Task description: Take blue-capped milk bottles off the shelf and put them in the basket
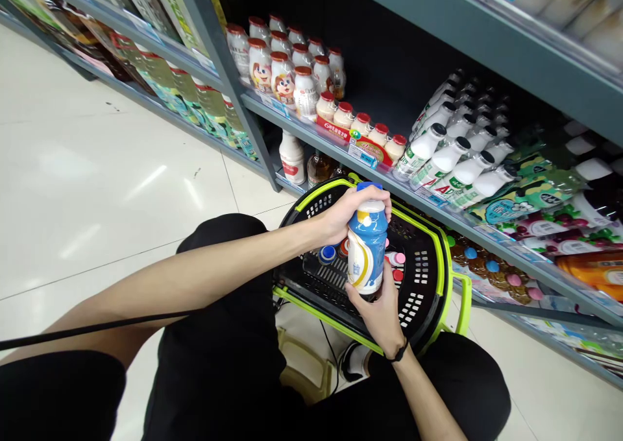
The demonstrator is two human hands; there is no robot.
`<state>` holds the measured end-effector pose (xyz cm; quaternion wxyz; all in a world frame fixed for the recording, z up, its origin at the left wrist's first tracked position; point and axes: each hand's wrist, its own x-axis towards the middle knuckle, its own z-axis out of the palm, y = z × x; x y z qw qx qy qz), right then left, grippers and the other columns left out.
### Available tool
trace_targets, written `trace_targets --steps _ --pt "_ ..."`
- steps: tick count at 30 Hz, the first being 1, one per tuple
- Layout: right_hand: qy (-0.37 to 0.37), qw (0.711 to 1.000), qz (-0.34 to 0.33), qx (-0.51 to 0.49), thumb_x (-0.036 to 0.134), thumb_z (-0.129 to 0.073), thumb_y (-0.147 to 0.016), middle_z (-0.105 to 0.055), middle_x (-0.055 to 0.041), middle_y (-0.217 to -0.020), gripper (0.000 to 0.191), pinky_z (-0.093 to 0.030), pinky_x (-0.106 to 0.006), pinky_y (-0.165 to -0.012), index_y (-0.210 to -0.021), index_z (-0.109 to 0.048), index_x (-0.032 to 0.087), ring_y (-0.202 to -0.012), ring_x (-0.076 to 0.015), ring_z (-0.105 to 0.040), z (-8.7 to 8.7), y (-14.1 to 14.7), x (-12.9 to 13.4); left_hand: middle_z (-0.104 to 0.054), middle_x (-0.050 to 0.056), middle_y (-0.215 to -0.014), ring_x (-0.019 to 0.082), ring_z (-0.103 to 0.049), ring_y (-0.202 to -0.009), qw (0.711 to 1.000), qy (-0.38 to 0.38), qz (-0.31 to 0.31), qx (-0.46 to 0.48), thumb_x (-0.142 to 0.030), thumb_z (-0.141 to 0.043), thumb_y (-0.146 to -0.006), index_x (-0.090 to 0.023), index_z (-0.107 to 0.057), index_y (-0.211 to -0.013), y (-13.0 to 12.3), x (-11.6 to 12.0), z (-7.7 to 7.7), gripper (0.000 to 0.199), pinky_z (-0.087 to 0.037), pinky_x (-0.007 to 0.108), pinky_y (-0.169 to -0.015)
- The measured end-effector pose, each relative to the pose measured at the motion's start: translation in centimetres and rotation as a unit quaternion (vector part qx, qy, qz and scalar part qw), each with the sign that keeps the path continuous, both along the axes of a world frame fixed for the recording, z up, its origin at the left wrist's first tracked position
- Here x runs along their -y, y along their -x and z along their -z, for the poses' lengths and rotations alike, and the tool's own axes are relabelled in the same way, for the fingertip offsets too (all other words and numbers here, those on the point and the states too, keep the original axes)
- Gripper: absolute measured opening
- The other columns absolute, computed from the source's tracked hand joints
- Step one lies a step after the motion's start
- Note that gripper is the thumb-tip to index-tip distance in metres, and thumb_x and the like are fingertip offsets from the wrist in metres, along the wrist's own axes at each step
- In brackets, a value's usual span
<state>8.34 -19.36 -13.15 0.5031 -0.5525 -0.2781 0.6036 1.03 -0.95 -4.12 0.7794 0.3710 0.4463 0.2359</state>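
Both of my hands hold one blue and white plastic drink bottle (367,250) with a blue cap, upright above a black shopping basket (422,298) with lime-green rims. My left hand (353,211) wraps round the bottle's neck just below the cap, its fingers over the far side. Lower down, my right hand (382,314) grips the base between thumb and fingers; a black band circles that wrist. Inside the basket, partly hidden by the bottle and hands, lie several drinks, among them one with a blue cap (328,254) and some with pink or red caps (398,275).
Behind the basket, a grey shelf (311,128) carries red-capped white bottles (283,78), a pack of small red-lidded bottles (357,124) and dark-capped white bottles (448,149). More drinks fill the lower shelf. Beneath the basket is a pale stool (304,363). Light floor tiles (97,188) extend left.
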Motion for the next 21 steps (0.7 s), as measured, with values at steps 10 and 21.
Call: trace_targets --steps 10,21 --pt "-0.012 1.000 -0.006 -0.008 0.033 -0.085 -0.074 -0.064 -0.0137 -0.140 0.082 -0.052 -0.047 -0.110 -0.147 -0.051 0.019 -0.124 -0.0316 -0.064 0.24 0.00 -0.13 -0.065 0.002 -0.075 0.012 -0.060 -0.069 0.999 -0.007 -0.033 0.007 -0.034 -0.069 -0.083 -0.014 -0.067 -0.073 0.03 0.36 -0.07 0.022 -0.052 0.028 -0.073" --pt "0.003 0.998 -0.018 -0.062 0.031 -0.084 -0.075 -0.068 -0.0122 -0.132 0.074 -0.051 -0.043 -0.109 -0.142 -0.053 0.018 -0.117 -0.0277 -0.067 0.06 -0.42 -0.44 -0.065 0.002 -0.076 0.012 -0.060 -0.067 1.000 0.008 -0.019 0.019 -0.035 -0.068 -0.084 -0.014 -0.067 -0.076 0.02 0.33 -0.04 0.023 -0.053 0.027 -0.072"
